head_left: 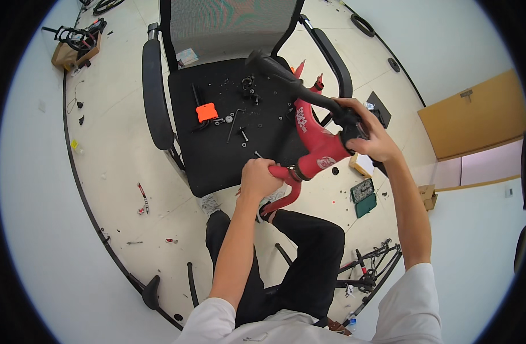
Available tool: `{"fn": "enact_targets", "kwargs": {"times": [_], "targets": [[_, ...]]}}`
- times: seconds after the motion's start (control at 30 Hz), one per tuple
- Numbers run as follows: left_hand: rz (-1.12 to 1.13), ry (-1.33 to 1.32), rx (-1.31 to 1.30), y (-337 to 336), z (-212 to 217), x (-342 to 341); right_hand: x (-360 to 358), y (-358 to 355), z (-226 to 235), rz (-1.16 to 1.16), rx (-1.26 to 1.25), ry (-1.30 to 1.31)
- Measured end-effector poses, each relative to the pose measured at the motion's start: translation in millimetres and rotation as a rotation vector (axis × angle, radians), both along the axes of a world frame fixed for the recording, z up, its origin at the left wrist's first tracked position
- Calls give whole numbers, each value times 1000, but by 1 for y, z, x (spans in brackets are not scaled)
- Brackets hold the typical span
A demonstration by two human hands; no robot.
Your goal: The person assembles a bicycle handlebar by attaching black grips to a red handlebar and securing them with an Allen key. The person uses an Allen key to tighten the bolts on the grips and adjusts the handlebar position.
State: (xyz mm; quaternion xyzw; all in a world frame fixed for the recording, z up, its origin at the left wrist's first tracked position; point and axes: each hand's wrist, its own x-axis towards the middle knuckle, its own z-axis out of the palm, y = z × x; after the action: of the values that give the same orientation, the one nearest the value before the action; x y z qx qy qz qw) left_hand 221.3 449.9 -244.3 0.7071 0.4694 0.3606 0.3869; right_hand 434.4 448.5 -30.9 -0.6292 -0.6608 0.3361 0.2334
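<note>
A small red bicycle frame point(319, 161) lies tilted across the front right of a black chair seat, with its red fork point(290, 198) toward me. My left hand point(262, 179) is closed around one leg of the fork. At the other end of the head tube, my right hand point(375, 133) is wrapped round the black stem clamp, where the black handlebar point(309, 94) meets it. One handlebar end reaches up and left over the seat. A bolt point(258, 155) shows just beyond my left hand.
The chair seat point(208, 172) carries an orange-and-black tool point(206, 112), a hex key point(235, 126), and several loose bolts and nuts. Armrests point(158, 94) flank it. On the floor lie a green case point(365, 205), a black bicycle frame point(369, 278), a saddle point(151, 292) and scattered parts.
</note>
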Motion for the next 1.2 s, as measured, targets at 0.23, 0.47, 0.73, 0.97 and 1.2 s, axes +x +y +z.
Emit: {"fn": "enact_targets", "kwargs": {"times": [0.23,0.47,0.73,0.97,1.2], "targets": [[357,-184,118,-23,-39,44,-50,1,16,-212,-26,-389],[268,-156,-38,-34,-31,50,-43,-21,2,-336,43,-490],[-29,-132,-47,-29,-43,25,-43,-22,-15,-56,245,-373],[-132,-53,25,-16,-49,7,-20,-11,-36,201,448,-153],[190,-117,169,-25,-52,13,-52,-21,-23,-75,252,-360]]}}
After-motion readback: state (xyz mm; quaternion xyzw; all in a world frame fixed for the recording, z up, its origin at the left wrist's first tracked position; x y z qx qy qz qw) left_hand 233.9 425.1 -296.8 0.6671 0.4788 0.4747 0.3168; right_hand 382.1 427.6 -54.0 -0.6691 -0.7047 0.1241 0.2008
